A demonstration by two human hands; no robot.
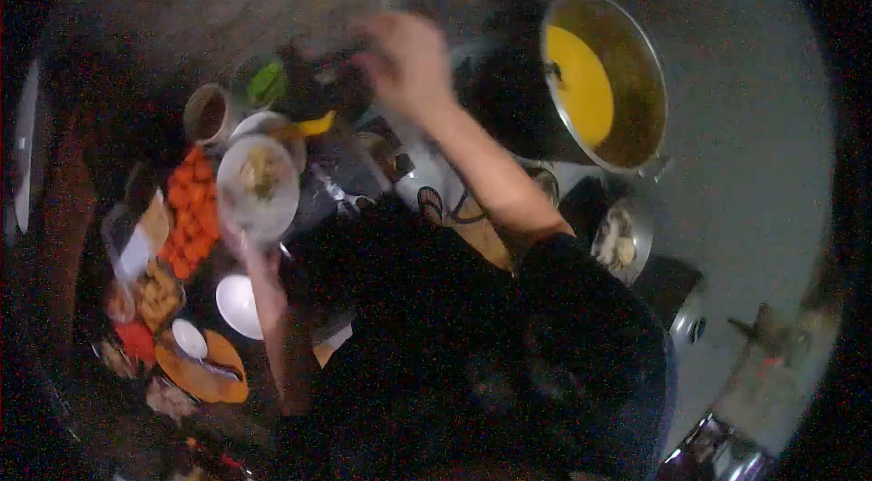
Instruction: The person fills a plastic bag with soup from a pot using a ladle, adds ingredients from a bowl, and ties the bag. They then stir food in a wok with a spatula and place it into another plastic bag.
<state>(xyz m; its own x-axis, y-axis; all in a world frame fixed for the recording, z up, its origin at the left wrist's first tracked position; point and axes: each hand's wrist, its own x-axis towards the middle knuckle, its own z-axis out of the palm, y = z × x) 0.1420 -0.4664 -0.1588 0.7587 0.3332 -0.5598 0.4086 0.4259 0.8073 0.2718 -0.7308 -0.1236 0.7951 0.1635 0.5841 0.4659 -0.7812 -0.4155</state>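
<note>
My left hand (pixel 242 243) grips the near edge of a whitish, see-through bowl (pixel 283 208). Some pale, chopped food (pixel 262 170) lies in it. My right hand (pixel 407 63) is raised over the dark area at the back, to the right of the bowl. Motion smears its fingers, so whether they hold anything is hidden from me. Below my left wrist stands a white bowl (pixel 238 307). Orange chopped pieces (pixel 189 218) are heaped just left of the see-through bowl.
A large metal pot (pixel 652 63) with yellow liquid (pixel 581 86) stands at the right. Nearer sits a metal bowl (pixel 641 225) with pale pieces. Left are an orange board (pixel 195 383) with a small white dish (pixel 189 338), a cup (pixel 207 114) and green food (pixel 267 83).
</note>
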